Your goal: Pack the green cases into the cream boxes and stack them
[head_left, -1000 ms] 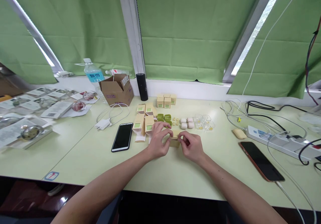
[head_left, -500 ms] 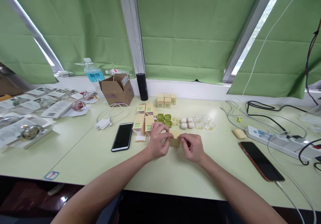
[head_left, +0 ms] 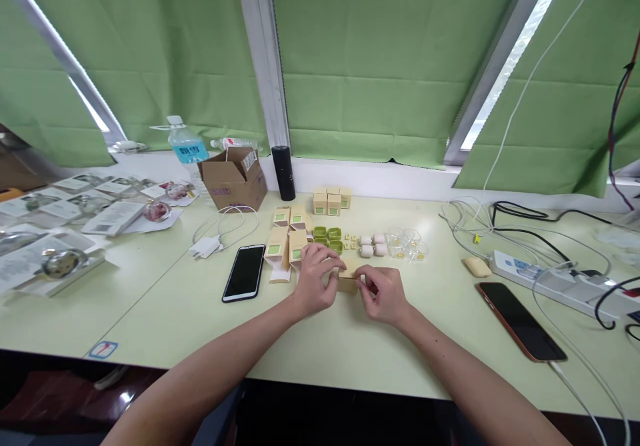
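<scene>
Cardboard box (head_left: 348, 284): on the table (head_left: 425, 353), close to the near edge and between the two hands; being within easy reach of both probably explains the spot.

Left hand (head_left: 317, 278): at the box's left end, thumb and forefinger bent toward each other; whether they pinch the card or only brace it cannot be told.

Right hand (head_left: 384, 293): at the opposite end, forefinger curled along the top edge, thumb lower, the other fingers folded in; whether card is caught between the tips is too small to tell. Working from both ends likely keeps so light a box from sliding.

Open cartons (head_left: 277, 245): beside the left hand, lying with flaps out, printed green squares facing up; perhaps spread so that their openings are easy to get at.

Green cups (head_left: 335, 247): just beyond the box, grouped together.

Yellow pieces (head_left: 353, 238): right of the cups, in a small cluster, presumably sorted so that none stray.

Pale blocks (head_left: 367, 251): next along, four in a square.

Clear cups (head_left: 420, 253): at the row's right end, clustered; each kind seems given its own patch for quick picking.

Closed boxes (head_left: 320, 203): farther back, side by side, apparently out of the hands' way.

Phone (head_left: 245, 273): left of the cartons, flat, screen up, clear of the handling.
</scene>
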{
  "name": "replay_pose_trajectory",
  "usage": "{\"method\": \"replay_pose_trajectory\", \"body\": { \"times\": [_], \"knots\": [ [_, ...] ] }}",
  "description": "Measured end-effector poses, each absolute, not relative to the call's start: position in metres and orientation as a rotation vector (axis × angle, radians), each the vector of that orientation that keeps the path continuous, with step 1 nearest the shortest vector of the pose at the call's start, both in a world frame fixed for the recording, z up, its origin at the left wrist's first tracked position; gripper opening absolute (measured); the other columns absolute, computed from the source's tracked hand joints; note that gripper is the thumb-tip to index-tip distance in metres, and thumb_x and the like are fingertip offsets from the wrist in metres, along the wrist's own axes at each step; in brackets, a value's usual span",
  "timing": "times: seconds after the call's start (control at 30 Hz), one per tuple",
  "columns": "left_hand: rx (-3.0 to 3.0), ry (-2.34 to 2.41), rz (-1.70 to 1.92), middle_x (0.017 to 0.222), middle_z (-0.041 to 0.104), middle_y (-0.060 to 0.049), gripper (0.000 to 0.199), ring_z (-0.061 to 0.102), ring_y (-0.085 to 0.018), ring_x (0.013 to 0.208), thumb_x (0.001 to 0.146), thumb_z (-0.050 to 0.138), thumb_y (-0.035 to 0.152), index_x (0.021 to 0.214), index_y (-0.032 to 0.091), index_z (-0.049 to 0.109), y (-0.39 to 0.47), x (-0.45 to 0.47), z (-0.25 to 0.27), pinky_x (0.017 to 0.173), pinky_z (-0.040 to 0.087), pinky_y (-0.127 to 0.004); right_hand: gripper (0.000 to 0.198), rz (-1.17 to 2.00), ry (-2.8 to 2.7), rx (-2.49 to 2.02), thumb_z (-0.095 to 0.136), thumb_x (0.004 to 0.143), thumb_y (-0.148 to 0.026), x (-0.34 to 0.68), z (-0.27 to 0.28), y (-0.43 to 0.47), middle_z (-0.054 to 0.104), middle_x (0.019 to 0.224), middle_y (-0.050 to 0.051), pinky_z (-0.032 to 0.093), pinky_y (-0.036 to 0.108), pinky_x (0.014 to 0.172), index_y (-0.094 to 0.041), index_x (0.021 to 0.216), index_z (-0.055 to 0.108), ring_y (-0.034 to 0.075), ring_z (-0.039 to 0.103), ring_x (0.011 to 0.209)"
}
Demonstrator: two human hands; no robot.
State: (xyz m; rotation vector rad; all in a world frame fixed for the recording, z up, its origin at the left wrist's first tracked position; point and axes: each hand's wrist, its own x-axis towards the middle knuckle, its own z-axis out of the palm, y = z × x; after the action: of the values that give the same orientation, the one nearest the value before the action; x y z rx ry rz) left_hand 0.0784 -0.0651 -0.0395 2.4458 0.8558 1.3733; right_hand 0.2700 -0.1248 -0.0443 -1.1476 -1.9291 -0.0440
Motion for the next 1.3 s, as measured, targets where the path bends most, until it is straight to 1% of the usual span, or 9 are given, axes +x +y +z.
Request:
{"method": "replay_pose_trajectory", "body": {
  "times": [0.1,0.23,0.5,0.67,0.8,0.9,1.0,1.13,1.3],
  "knots": [
    [2.408,0.956,1.361,0.103,0.073,-0.004,0.030,0.056,-0.027,0.105,0.076,0.051,0.006,0.096,0.024,0.063,-0.064,0.079,-0.039,0.095,0.037,-0.048,0.026,-0.134,-1.999,-1.157,0.053,0.078,-0.014,0.273,-0.046,-0.123,0.051,0.054,-0.008,0.028,0.025,0.052,-0.021,0.102,0.058,0.012,0.044,0.045],
    [2.447,1.017,1.317,0.094,0.072,-0.003,0.034,0.060,-0.026,0.099,0.074,0.051,0.003,0.100,0.023,0.061,-0.062,0.079,-0.039,0.094,0.036,-0.047,0.036,-0.205,-2.073,-1.219,0.052,0.075,-0.012,0.280,-0.047,-0.118,0.056,0.057,-0.006,0.026,0.026,0.053,-0.020,0.110,0.055,0.013,0.047,0.047],
    [2.487,0.838,1.260,0.079,0.067,0.000,0.022,0.060,-0.022,0.084,0.076,0.051,0.004,0.086,0.022,0.055,-0.067,0.080,-0.039,0.088,0.036,-0.043,0.019,-0.172,-1.961,-1.481,0.050,0.081,-0.014,0.290,-0.047,-0.107,0.059,0.054,-0.005,0.024,0.026,0.052,-0.022,0.096,0.059,0.015,0.051,0.046],
    [2.496,0.741,1.233,0.077,0.068,-0.001,0.018,0.061,-0.021,0.080,0.077,0.050,0.006,0.084,0.022,0.055,-0.070,0.080,-0.039,0.087,0.037,-0.043,0.029,-0.044,-1.914,-1.504,0.049,0.078,-0.011,0.294,-0.044,-0.107,0.061,0.057,-0.004,0.032,0.027,0.056,-0.023,0.099,0.065,0.016,0.054,0.051],
    [2.521,0.648,1.280,0.075,0.070,-0.001,0.020,0.061,-0.020,0.074,0.078,0.049,0.006,0.084,0.022,0.059,-0.072,0.080,-0.039,0.083,0.038,-0.043,0.029,0.032,-1.912,-1.421,0.048,0.085,-0.014,0.291,-0.035,-0.111,0.068,0.078,0.001,0.039,0.027,0.059,-0.022,0.103,0.069,0.016,0.059,0.060],
    [2.565,0.595,1.251,0.071,0.069,-0.001,0.023,0.061,-0.020,0.071,0.075,0.050,0.006,0.085,0.022,0.062,-0.071,0.081,-0.041,0.080,0.039,-0.043,0.024,0.086,-1.932,-1.409,0.052,0.093,-0.027,0.287,-0.032,-0.114,0.069,0.099,0.005,0.042,0.028,0.059,-0.021,0.109,0.070,0.015,0.061,0.064],
    [2.610,0.542,1.209,0.070,0.070,-0.002,0.027,0.064,-0.022,0.074,0.071,0.051,0.006,0.087,0.022,0.065,-0.069,0.081,-0.046,0.080,0.041,-0.043,0.028,0.112,-1.968,-1.437,0.058,0.093,-0.034,0.284,-0.031,-0.115,0.068,0.111,0.007,0.046,0.030,0.062,-0.022,0.117,0.067,0.015,0.064,0.068],
    [2.618,0.474,1.287,0.068,0.071,0.000,0.022,0.067,-0.021,0.073,0.071,0.050,0.008,0.078,0.024,0.064,-0.066,0.079,-0.052,0.084,0.042,-0.045,0.039,0.155,-1.986,-1.465,0.060,0.090,-0.028,0.282,-0.029,-0.117,0.068,0.119,0.008,0.048,0.032,0.065,-0.024,0.129,0.059,0.016,0.064,0.067],
    [2.627,0.563,1.453,0.054,0.059,0.002,0.018,0.055,-0.016,0.056,0.075,0.049,0.009,0.062,0.022,0.052,-0.064,0.078,-0.052,0.073,0.038,-0.040,0.049,0.211,-1.990,-1.495,0.066,0.083,-0.022,0.280,-0.027,-0.119,0.069,0.122,0.007,0.048,0.033,0.067,-0.025,0.129,0.050,0.019,0.068,0.075]
  ]
}}
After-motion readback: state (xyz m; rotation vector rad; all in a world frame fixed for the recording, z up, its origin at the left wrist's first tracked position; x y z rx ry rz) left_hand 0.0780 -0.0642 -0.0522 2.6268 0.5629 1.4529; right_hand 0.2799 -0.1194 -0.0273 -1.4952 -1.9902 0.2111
